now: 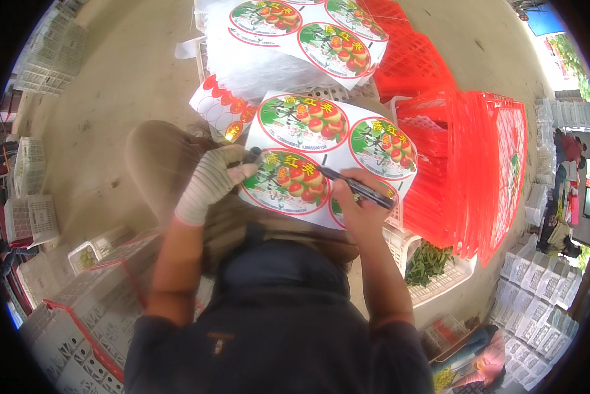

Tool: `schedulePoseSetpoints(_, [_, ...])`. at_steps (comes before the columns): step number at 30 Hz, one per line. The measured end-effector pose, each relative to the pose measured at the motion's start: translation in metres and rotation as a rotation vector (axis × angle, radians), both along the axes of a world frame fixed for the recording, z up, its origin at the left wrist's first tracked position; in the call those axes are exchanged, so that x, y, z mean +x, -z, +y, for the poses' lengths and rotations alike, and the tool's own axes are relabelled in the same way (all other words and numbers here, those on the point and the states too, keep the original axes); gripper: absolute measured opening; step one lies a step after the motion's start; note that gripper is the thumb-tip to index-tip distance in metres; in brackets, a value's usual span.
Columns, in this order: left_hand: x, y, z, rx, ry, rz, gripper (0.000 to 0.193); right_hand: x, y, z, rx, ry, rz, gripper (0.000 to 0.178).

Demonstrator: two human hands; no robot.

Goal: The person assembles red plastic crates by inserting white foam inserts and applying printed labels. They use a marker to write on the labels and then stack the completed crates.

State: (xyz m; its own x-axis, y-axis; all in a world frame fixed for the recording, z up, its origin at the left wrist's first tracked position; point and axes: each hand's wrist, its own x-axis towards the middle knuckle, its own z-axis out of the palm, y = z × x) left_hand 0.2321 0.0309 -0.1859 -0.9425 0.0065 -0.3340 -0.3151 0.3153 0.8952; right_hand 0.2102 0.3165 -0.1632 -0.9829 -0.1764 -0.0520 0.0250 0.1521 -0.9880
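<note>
Pinches black cap [253, 155] in gloved left hand [210, 180], could drop it by loosening. Shows label sheet [331, 150] beneath and between both hands' fingers. Clasps marker [374, 195] in right hand [359, 203], could streak astray through any slip of the label sheet

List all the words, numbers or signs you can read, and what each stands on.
Nearer label sheet: yellow and black characters, small numbers on oval fruit labels; wording withheld.
Farther label sheet: similar print; wording withheld.
Marker: pale marks, too blurred to read.
Dark shirt: chest print, too small to read.
Red-oval sticker sheet: too small to read.
</note>
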Motion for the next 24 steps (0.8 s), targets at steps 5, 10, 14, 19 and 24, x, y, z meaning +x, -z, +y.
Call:
schedulePoseSetpoints(5, [0.005,0.003,0.002,0.013,0.023,0.021,0.027,-0.028,0.006,-0.041,-0.013,-0.028,-0.039,0.025])
schedulePoseSetpoints(10, [0.002,0.002,0.0,-0.017,0.086,0.013,0.027,-0.037,0.035,-0.043,-0.026,0.016,-0.127,0.022])
schedulePoseSetpoints(14, [0.002,0.002,0.001,0.027,0.087,-0.039,0.028,-0.036,0.043,-0.044,0.005,0.02,-0.077,0.022])
schedulePoseSetpoints(19, [0.003,0.007,0.0,0.008,0.087,0.038,0.03,-0.037,0.042,-0.046,0.052,-0.013,-0.061,0.023])
schedulePoseSetpoints(24, [0.004,0.01,0.0,0.038,0.059,0.06,0.031,-0.037,0.035,-0.051,0.064,-0.009,-0.065,0.022])
